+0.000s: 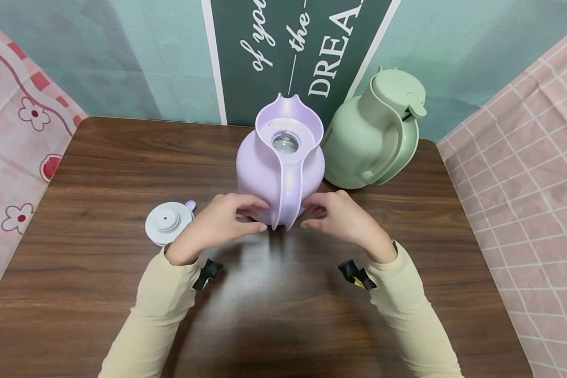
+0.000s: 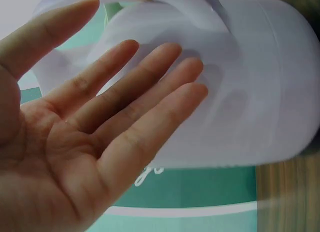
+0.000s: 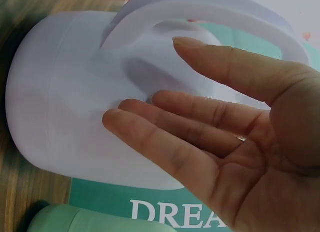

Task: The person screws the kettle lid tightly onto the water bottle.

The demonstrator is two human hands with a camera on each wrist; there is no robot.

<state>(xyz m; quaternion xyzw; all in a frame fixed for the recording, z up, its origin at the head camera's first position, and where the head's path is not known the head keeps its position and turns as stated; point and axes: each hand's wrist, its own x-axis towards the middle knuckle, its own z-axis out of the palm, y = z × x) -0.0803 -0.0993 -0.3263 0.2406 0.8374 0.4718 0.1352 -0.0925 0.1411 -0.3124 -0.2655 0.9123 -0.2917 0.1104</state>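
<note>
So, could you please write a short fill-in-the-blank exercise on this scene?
1. The left hand and the right hand are on either side of the lilac jug's curved ____.
2. The loose lid lies on the wooden table nearer the ____ hand.
3. The other jug, with its top on, is coloured ____.

Missing words: handle; left; green.
</note>
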